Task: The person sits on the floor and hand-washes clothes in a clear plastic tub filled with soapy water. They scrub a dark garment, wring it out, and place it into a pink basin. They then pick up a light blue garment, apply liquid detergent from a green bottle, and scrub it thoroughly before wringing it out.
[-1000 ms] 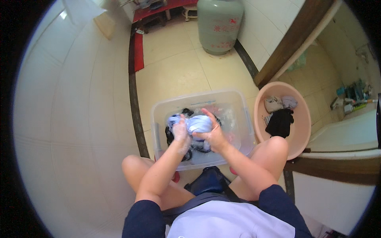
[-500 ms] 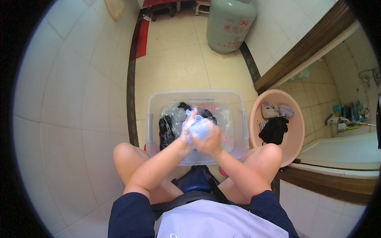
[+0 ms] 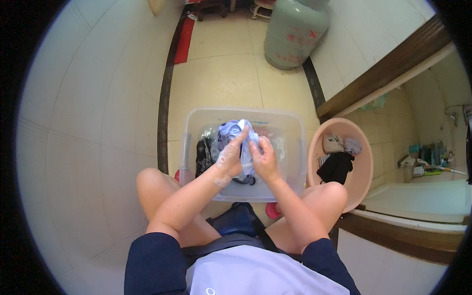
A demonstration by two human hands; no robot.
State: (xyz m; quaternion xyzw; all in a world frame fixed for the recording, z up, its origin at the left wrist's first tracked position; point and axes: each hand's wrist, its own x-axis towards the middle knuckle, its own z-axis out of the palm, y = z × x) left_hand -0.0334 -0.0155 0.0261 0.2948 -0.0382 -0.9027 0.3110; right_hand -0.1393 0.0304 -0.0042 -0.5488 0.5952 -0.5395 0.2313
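Over a clear plastic tub (image 3: 292, 191) of water between my knees, I hold a bunched, wet light blue garment (image 3: 233, 131). My left hand (image 3: 229, 155), with soap suds on its back and wrist, is closed on the left side of the cloth. My right hand (image 3: 265, 159) pinches the right side with bent fingers. Part of the cloth hangs down between both hands. Dark wet cloth (image 3: 203, 158) lies in the tub at the left, and more dark fabric shows beneath my hands. What the garment is exactly, I cannot tell.
A pink basin (image 3: 365, 169) at the right holds a black garment (image 3: 336, 168) and some pale bundled cloths (image 3: 333, 143). Farther off stands a grey-green gas cylinder (image 3: 294, 39). A tiled wall (image 3: 78, 147) runs along the left, a wooden door frame (image 3: 378, 71) along the right.
My hands were pressed together, blurred, over the crumpled garment; now they are slightly apart, with the cloth spread more between them and reaching farther up and left. The view has shifted slightly.
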